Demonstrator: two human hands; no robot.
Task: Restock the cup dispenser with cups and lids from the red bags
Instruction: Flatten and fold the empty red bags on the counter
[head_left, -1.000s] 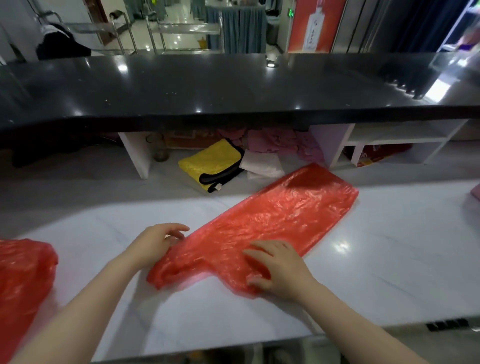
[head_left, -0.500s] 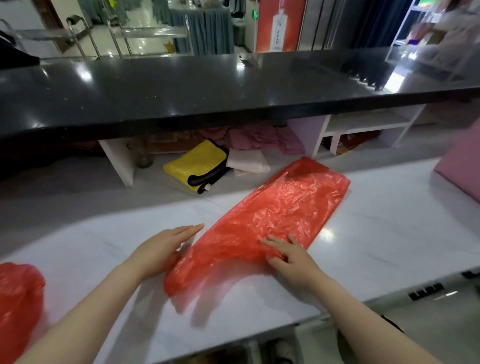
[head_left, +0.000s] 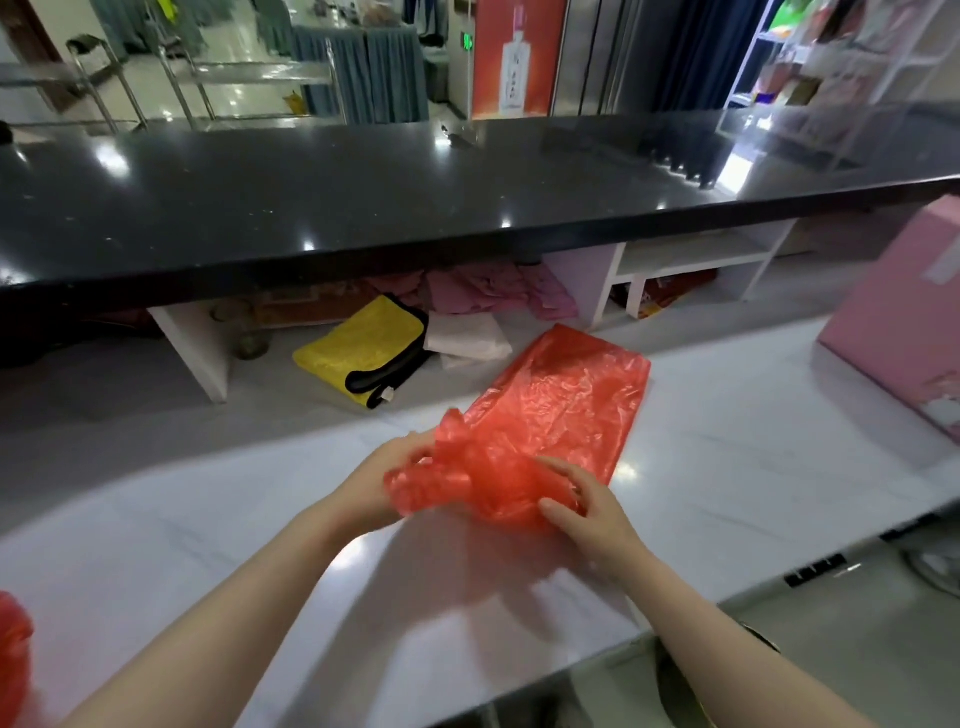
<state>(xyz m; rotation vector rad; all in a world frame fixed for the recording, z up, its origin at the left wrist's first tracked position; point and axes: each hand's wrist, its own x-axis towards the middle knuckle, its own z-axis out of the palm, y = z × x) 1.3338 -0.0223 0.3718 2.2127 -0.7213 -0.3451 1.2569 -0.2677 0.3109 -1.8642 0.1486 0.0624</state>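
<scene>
White counter (head_left: 727, 467), red bag (head_left: 561, 410) lying diagonally, near end bunched in both hands

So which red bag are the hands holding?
The flat red bag in the middle, gripped by the left hand and right hand. The other red bag lies untouched at the left edge.

Honestly nothing legible here. The red poster (head_left: 517, 57) out back shows a white bottle with some vertical characters on it, too small to make out. There's a green lit sign (head_left: 467, 40) beside it, also too blurry to read.
</scene>
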